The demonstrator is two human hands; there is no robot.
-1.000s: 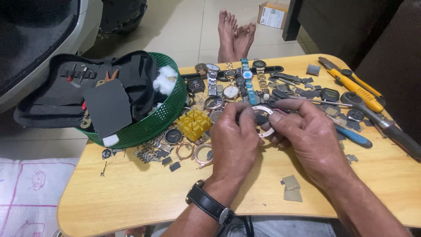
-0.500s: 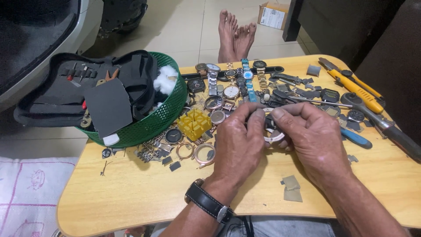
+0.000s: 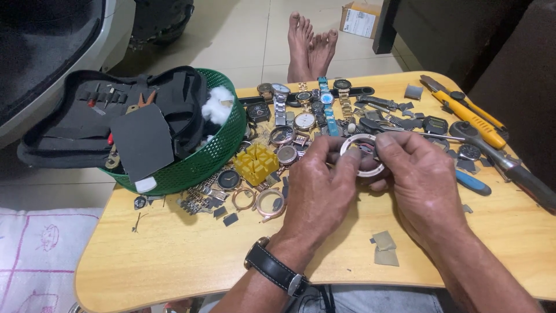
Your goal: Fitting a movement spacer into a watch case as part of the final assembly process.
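My left hand (image 3: pixel 323 191) and my right hand (image 3: pixel 418 181) meet above the middle of a low wooden table (image 3: pixel 191 255). Between their fingertips they hold a silver round watch case (image 3: pixel 361 154), tilted so its open ring faces me. A black-strapped wristwatch (image 3: pixel 274 270) sits on my left wrist. Under and behind the hands lie several watches and watch parts (image 3: pixel 307 113). A yellow plastic block (image 3: pixel 256 162) and two loose round watch cases (image 3: pixel 258 202) lie just left of my left hand.
A green basket (image 3: pixel 205 157) at the left holds a black zip tool case (image 3: pixel 98 124) and white cotton. Yellow-handled tools (image 3: pixel 470 119), a blue-handled tool (image 3: pixel 472 182) and a dark metal tool lie at the right. Grey pads (image 3: pixel 383 248) lie near the front. Bare feet (image 3: pixel 310 49) rest beyond the table.
The hands have turned the silver watch case up, so its ring now shows plainly between the fingertips. Both hands stay in about the same place over the table.
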